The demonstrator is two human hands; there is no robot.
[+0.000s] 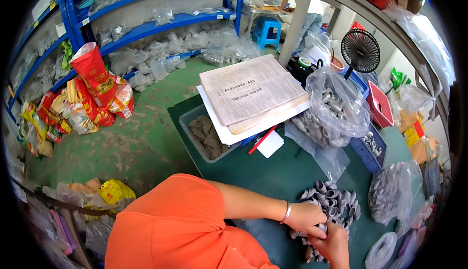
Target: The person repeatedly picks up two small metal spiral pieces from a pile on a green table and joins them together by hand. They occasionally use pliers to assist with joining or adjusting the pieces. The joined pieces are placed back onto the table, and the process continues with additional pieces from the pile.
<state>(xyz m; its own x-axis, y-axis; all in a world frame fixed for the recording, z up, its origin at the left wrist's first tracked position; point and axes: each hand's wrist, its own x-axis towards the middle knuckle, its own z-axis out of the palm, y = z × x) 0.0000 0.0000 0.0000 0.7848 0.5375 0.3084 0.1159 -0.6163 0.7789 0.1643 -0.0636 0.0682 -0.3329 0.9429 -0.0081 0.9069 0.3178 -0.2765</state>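
On the smooth dark-green tabletop (273, 174), my left hand (309, 217) and right hand (333, 244) meet at the fingertips over the near part of a loose heap of ridged, hollow grey tubes (333, 202); I cannot tell whether they clamp one. Beyond sits a crinkled clear plastic bag (337, 110) of similar pieces, beside flat, papery newspapers (253, 88).

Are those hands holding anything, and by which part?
Seemingly one small grey piece, where left hand and right hand meet; which part is gripped is hidden.
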